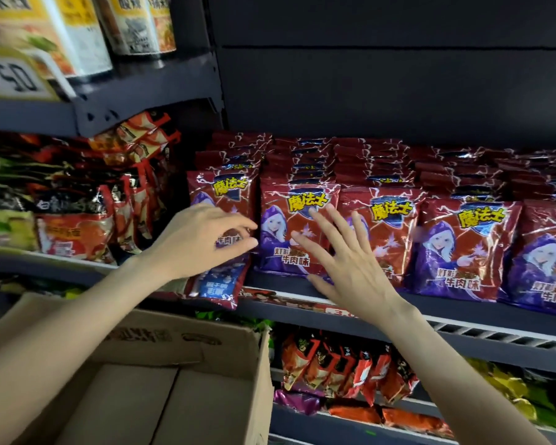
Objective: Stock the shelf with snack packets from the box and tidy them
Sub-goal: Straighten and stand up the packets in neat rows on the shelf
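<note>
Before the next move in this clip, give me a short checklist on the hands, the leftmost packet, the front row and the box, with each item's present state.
1. Left hand has hold of the leftmost packet: ok, its fingers curl on the front.
2. Leftmost packet seated on the shelf edge: not ok, its bottom hangs over.
3. Right hand free: ok, spread open in front of the second packet; contact cannot tell.
4. Other front-row packets upright: ok.
5. Cardboard box emptied: ok for the part visible; the rest is out of frame.

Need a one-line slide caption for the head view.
Left hand grips the leftmost red snack packet on the shelf; right hand open beside it, cardboard box below.
</note>
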`<state>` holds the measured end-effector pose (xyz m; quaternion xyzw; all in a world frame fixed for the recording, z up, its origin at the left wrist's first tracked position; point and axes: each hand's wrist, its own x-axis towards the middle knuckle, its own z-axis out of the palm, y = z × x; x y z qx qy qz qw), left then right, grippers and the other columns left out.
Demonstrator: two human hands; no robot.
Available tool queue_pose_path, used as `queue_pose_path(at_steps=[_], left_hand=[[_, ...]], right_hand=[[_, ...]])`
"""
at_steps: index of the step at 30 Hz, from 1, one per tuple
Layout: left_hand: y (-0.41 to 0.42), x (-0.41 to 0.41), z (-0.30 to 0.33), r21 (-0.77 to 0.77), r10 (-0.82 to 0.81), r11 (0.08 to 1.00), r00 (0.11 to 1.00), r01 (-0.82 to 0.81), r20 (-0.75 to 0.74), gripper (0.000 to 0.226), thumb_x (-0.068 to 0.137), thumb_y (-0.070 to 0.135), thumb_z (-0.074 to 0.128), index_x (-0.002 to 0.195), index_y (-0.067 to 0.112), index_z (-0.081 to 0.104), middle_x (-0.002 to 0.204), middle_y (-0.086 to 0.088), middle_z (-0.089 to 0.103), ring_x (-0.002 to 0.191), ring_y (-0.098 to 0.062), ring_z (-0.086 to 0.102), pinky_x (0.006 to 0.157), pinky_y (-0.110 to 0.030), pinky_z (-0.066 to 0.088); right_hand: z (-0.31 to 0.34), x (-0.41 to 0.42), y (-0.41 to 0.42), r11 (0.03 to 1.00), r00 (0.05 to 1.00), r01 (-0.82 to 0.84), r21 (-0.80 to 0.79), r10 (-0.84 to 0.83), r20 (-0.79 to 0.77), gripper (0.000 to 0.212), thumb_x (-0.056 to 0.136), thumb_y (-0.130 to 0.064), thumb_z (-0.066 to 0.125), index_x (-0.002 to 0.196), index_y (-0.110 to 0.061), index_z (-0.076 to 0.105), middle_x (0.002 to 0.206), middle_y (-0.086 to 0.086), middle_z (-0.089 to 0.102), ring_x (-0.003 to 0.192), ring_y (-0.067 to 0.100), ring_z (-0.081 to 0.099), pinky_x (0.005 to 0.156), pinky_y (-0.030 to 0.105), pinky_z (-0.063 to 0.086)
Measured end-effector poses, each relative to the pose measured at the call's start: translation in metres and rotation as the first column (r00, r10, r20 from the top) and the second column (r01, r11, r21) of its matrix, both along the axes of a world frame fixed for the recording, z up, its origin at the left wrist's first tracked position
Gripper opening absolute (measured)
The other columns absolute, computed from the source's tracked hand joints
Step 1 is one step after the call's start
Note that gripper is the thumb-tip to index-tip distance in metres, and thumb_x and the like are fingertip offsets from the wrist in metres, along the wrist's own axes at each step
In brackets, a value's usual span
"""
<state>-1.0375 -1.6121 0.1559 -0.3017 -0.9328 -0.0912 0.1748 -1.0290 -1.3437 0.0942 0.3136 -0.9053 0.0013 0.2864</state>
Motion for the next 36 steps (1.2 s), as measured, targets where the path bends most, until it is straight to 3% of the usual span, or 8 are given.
queue_pose_path(at_steps=[2, 5, 9, 13, 22, 26, 29, 36], left_hand=[[-0.028, 0.023, -0.005, 0.092, -0.057, 0.994, 0.997, 0.052, 0.053, 0.055, 0.088, 0.069, 0.034, 0.114, 0.031, 0.063, 0.098, 0.021, 0.067, 0.092, -0.001, 0.061, 0.092, -0.033, 0.045], [-0.065, 0.056, -0.021, 0.056, -0.075, 0.996, 0.994, 0.070, 0.079, 0.067, 0.077, 0.074, 0.051, 0.127, 0.031, 0.051, 0.120, 0.020, 0.054, 0.112, 0.003, 0.046, 0.101, -0.020, 0.030], [-0.080, 0.065, -0.035, -0.163, 0.100, 0.981, 0.995, -0.100, -0.009, 0.061, 0.077, 0.046, 0.072, 0.129, 0.031, 0.044, 0.128, 0.007, 0.054, 0.116, -0.012, 0.048, 0.100, -0.036, 0.038], [-0.074, 0.047, -0.006, 0.064, 0.179, 0.982, 0.984, -0.179, 0.001, 0.033, 0.083, 0.020, 0.070, 0.115, 0.025, 0.063, 0.104, 0.005, 0.068, 0.091, -0.010, 0.059, 0.084, -0.032, 0.047], [-0.059, -0.059, 0.000, 0.250, 0.359, 0.882, 0.913, -0.399, 0.191, 0.036, 0.087, 0.030, 0.065, 0.121, 0.030, 0.056, 0.121, -0.001, 0.060, 0.109, -0.020, 0.056, 0.091, -0.040, 0.048], [-0.042, -0.056, -0.018, 0.336, 0.350, 0.883, 0.937, -0.329, -0.005, 0.073, 0.077, 0.035, 0.074, 0.140, 0.028, 0.038, 0.148, -0.006, 0.029, 0.137, -0.024, 0.025, 0.114, -0.046, 0.023], [-0.040, -0.037, -0.036, 0.441, 0.339, 0.792, 0.905, -0.421, 0.256, 0.115, 0.062, 0.045, 0.083, 0.145, 0.044, 0.004, 0.155, 0.002, -0.018, 0.145, -0.023, 0.001, 0.110, -0.039, 0.019], [-0.037, -0.028, -0.065, 0.266, 0.320, 0.841, 0.829, -0.472, 0.459, 0.132, 0.061, 0.030, 0.087, 0.135, 0.058, -0.019, 0.154, -0.009, -0.012, 0.127, -0.035, 0.044, 0.094, -0.037, 0.044]], right_hand=[[-0.003, -0.005, -0.015, 0.999, 0.999, -0.032, 0.021, 0.032, 0.012, 0.067, 0.079, -0.031, 0.071, 0.140, -0.025, 0.044, 0.154, 0.013, 0.027, 0.144, 0.034, 0.015, 0.115, 0.058, 0.013], [-0.006, -0.013, -0.032, 0.999, 0.999, -0.022, 0.030, 0.021, 0.024, 0.066, 0.075, -0.029, 0.074, 0.136, -0.025, 0.049, 0.152, 0.015, 0.031, 0.142, 0.036, 0.021, 0.113, 0.060, 0.016], [-0.008, -0.019, -0.043, 1.000, 1.000, 0.010, 0.020, -0.011, 0.028, 0.064, 0.074, -0.028, 0.075, 0.133, -0.024, 0.052, 0.152, 0.017, 0.030, 0.141, 0.039, 0.021, 0.112, 0.061, 0.016], [-0.011, -0.021, -0.046, 0.999, 0.999, 0.032, 0.007, -0.032, 0.030, 0.061, 0.076, -0.029, 0.073, 0.133, -0.025, 0.051, 0.152, 0.017, 0.030, 0.142, 0.039, 0.021, 0.112, 0.062, 0.017], [-0.014, -0.023, -0.048, 0.988, 0.992, 0.127, 0.084, -0.128, 0.008, 0.079, 0.065, -0.043, 0.081, 0.135, -0.028, 0.048, 0.155, 0.016, 0.023, 0.142, 0.041, 0.017, 0.106, 0.071, 0.014], [-0.014, -0.025, -0.047, 0.983, 0.989, 0.149, 0.107, -0.149, -0.002, 0.085, 0.062, -0.046, 0.082, 0.138, -0.030, 0.045, 0.156, 0.015, 0.021, 0.143, 0.041, 0.016, 0.107, 0.070, 0.014], [-0.012, -0.028, -0.050, 0.975, 0.982, 0.190, 0.117, -0.191, -0.003, 0.092, 0.058, -0.049, 0.084, 0.139, -0.031, 0.044, 0.157, 0.016, 0.017, 0.143, 0.042, 0.012, 0.107, 0.070, 0.011], [-0.012, -0.036, -0.054, 0.975, 0.981, 0.194, 0.113, -0.195, -0.004, 0.102, 0.054, -0.047, 0.087, 0.142, -0.032, 0.038, 0.157, 0.015, 0.018, 0.142, 0.043, 0.013, 0.106, 0.070, 0.009]])
